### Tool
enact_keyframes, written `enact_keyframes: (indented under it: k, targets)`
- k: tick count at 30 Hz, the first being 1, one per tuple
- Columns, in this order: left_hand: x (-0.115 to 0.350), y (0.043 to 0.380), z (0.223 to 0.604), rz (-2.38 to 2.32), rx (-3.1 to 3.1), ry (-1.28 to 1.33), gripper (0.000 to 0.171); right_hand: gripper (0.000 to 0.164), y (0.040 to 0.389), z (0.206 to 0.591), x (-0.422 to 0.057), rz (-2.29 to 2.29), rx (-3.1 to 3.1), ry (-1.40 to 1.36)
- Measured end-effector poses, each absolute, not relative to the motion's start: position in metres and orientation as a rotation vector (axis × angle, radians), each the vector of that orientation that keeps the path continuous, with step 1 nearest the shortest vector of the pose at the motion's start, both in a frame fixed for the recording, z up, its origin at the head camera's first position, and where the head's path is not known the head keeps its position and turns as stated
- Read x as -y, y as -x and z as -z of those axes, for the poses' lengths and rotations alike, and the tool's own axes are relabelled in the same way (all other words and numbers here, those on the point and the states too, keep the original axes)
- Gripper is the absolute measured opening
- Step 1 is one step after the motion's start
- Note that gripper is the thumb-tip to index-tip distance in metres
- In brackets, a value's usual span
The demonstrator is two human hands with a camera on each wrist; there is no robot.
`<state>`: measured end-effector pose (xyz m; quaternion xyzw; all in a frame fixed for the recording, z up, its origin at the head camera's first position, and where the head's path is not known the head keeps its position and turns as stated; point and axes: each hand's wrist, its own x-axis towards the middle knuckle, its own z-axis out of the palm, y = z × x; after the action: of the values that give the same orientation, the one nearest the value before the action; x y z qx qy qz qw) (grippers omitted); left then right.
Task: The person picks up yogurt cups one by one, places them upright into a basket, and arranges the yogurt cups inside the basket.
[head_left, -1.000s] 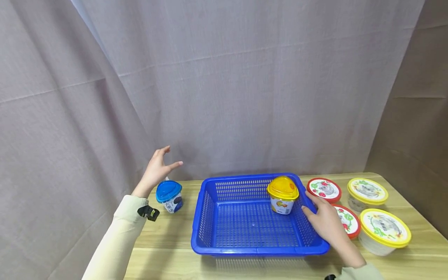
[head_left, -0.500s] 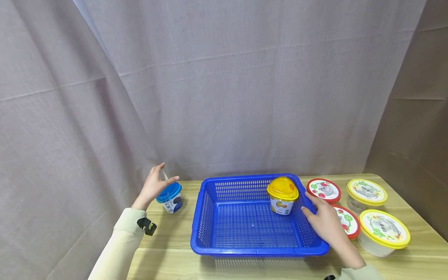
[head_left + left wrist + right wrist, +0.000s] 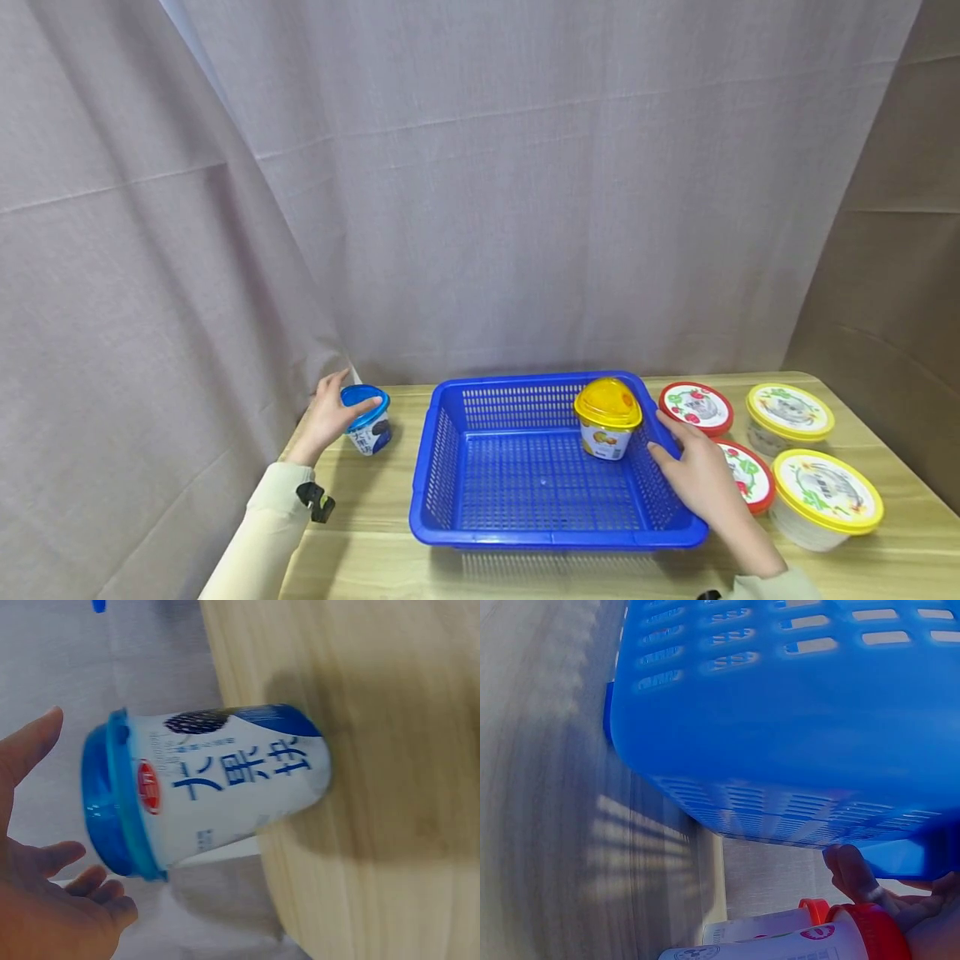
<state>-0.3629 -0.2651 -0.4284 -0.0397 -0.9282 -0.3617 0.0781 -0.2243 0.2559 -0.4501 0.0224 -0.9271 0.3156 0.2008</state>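
Note:
A white yogurt cup (image 3: pixel 369 438) with a blue domed lid stands upright on the table at the left. My left hand (image 3: pixel 327 423) is around its lid; in the left wrist view the thumb and fingers are spread on either side of the lid, apart from the cup. My right hand (image 3: pixel 705 477) holds the right rim of a blue plastic basket (image 3: pixel 555 538), thumb over the rim, and the right wrist view shows fingers (image 3: pixel 853 871) curled beneath it. Inside the basket's right side stands a similar cup with a yellow lid (image 3: pixel 606 408).
Right of the basket stand two red-lidded tubs (image 3: pixel 697 407), partly behind my right hand, and two yellow-lidded tubs (image 3: pixel 825 493). A grey curtain (image 3: pixel 510 208) hangs behind the wooden table (image 3: pixel 375 550).
My left hand has come down from above the blue-lidded cup to its lid. The right hand and the basket have stayed in place.

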Motion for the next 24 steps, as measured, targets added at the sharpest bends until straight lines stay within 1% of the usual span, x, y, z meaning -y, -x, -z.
enact_keyframes:
  k: [10,24]
  targets:
    - [0.269,0.366,0.446,1.232,2.723,0.089,0.101,0.054,0.225,0.45,-0.255,-0.885,2.585,-0.062]
    - [0.263,0.366,0.463,1.311,2.662,0.067,0.101,0.054,0.224,0.451,-0.255,-0.889,2.588,-0.059]
